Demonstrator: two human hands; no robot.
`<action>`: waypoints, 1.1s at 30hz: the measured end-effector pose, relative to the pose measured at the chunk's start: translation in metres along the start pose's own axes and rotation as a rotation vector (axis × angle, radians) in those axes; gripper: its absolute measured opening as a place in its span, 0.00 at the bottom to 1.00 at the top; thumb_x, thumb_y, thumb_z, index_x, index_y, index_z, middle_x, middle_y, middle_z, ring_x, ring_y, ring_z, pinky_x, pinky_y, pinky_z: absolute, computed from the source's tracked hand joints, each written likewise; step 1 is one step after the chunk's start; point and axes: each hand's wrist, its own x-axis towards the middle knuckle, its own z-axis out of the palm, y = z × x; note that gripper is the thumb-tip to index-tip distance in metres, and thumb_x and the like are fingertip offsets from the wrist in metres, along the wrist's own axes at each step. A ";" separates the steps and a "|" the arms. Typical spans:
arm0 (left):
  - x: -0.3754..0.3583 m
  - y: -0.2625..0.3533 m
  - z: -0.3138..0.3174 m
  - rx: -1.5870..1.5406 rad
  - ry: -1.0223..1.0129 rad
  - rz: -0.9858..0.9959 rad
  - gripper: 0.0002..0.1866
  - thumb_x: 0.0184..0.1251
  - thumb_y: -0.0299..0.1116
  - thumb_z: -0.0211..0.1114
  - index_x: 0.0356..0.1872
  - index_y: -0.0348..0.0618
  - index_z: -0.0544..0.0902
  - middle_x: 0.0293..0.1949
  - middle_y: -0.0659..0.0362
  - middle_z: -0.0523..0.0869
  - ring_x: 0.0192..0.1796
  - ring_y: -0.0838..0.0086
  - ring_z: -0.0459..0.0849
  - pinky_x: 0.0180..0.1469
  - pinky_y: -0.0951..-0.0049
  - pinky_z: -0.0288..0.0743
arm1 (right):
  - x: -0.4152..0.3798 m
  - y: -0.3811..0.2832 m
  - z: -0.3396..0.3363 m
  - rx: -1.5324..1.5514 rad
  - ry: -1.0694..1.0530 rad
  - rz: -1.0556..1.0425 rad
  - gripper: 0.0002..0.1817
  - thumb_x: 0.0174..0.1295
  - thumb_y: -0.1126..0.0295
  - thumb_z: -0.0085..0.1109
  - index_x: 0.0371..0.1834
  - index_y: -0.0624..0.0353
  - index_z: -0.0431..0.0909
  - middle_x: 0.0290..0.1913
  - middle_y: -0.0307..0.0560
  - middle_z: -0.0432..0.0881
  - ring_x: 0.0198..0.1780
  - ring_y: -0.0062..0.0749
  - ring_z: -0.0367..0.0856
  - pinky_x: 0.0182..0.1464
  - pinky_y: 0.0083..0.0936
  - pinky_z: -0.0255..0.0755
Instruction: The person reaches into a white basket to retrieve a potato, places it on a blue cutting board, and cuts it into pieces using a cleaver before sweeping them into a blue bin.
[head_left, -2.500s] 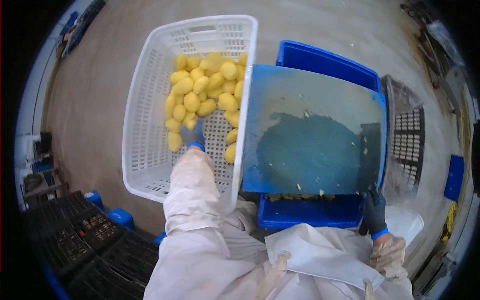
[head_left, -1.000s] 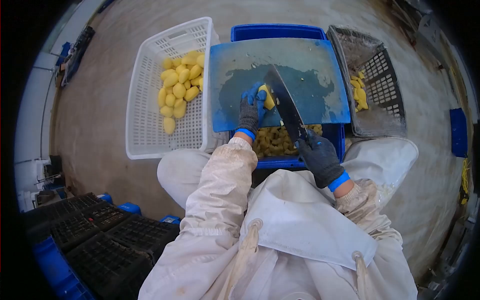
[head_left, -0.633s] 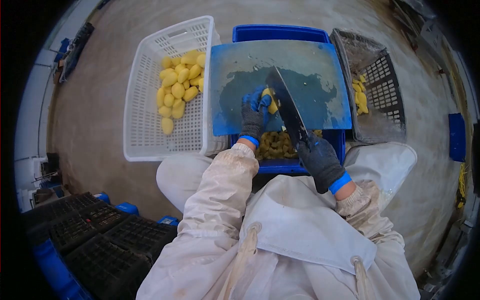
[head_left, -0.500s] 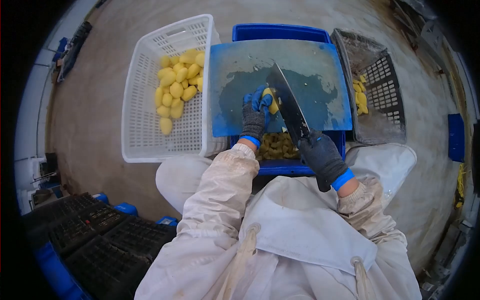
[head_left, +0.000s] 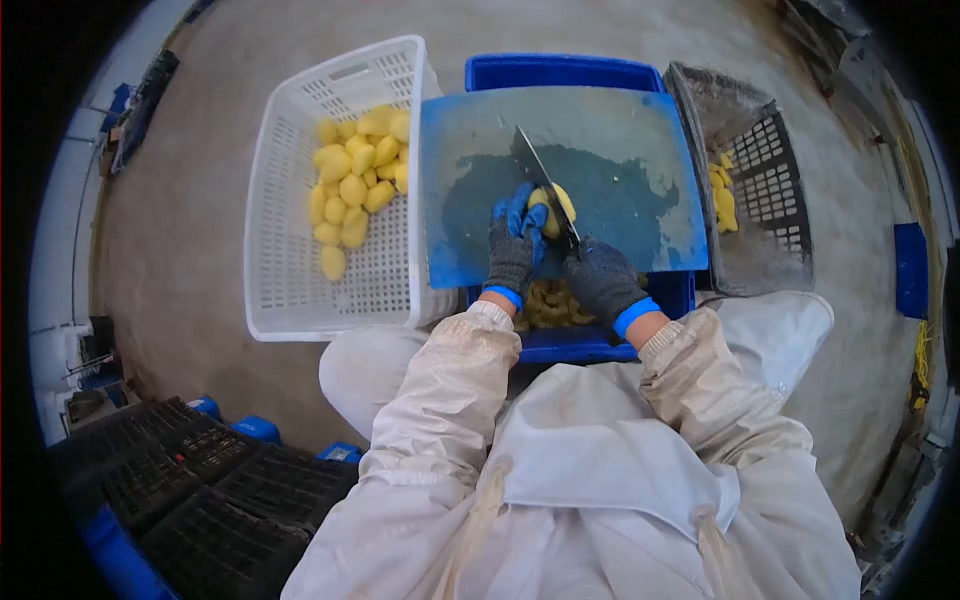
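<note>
Fingers of my gloved left hand (head_left: 514, 242) are wrapped round the left side of a peeled yellow potato (head_left: 565, 203) on the blue cutting board (head_left: 640, 120). My right hand (head_left: 603, 282), in a dark glove, grips the handle of a broad kitchen knife (head_left: 529, 157). Its blade runs across the potato, close to my left fingertips, with yellow flesh showing on both sides. Much of the board's surface looks wet. Below the board's near edge, cut potato pieces (head_left: 548, 302) lie in a blue bin (head_left: 580, 346), partly hidden by my hands.
At the left stands a white perforated crate (head_left: 262, 225) with many peeled potatoes (head_left: 353, 190). A dark crate (head_left: 780, 165) on the right holds some yellow pieces (head_left: 722, 200). Black crates (head_left: 220, 510) fill the lower left. My knees flank the blue bin.
The knife has moved left and nearer me, from beside the potato to across it. My right hand has come closer to my left, which keeps hold of the potato.
</note>
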 end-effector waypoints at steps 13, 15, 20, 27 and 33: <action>-0.004 -0.011 -0.039 0.315 0.145 0.056 0.24 0.62 0.44 0.58 0.57 0.43 0.72 0.48 0.41 0.75 0.52 0.49 0.72 0.55 0.55 0.66 | -0.037 0.004 0.014 0.146 0.087 -0.403 0.18 0.59 0.60 0.45 0.40 0.64 0.75 0.35 0.62 0.79 0.36 0.59 0.78 0.41 0.48 0.71; 0.003 -0.014 -0.028 0.410 0.045 0.042 0.25 0.60 0.44 0.59 0.57 0.43 0.72 0.47 0.41 0.75 0.52 0.49 0.73 0.54 0.55 0.67 | -0.065 0.006 -0.022 0.196 0.042 -0.275 0.16 0.59 0.61 0.46 0.41 0.61 0.75 0.33 0.61 0.80 0.35 0.57 0.78 0.39 0.47 0.71; 0.007 -0.014 -0.022 0.574 -0.061 0.017 0.27 0.56 0.44 0.62 0.56 0.43 0.72 0.47 0.41 0.76 0.50 0.49 0.74 0.53 0.56 0.68 | -0.097 0.035 -0.044 0.441 0.090 -0.045 0.15 0.60 0.59 0.48 0.41 0.57 0.75 0.31 0.59 0.79 0.34 0.55 0.78 0.37 0.46 0.71; -0.001 -0.044 -0.015 0.305 -0.089 -0.132 0.24 0.56 0.39 0.62 0.53 0.41 0.74 0.44 0.43 0.78 0.45 0.52 0.78 0.49 0.58 0.72 | -0.093 0.035 -0.021 0.234 0.112 -0.087 0.14 0.60 0.59 0.48 0.38 0.58 0.74 0.29 0.58 0.79 0.33 0.53 0.79 0.36 0.46 0.71; 0.001 -0.040 -0.024 0.195 -0.117 -0.194 0.18 0.55 0.37 0.63 0.46 0.39 0.78 0.43 0.46 0.80 0.39 0.58 0.81 0.44 0.63 0.75 | -0.087 0.019 -0.012 0.108 0.063 -0.085 0.13 0.59 0.61 0.47 0.36 0.60 0.73 0.26 0.59 0.79 0.31 0.54 0.79 0.36 0.47 0.72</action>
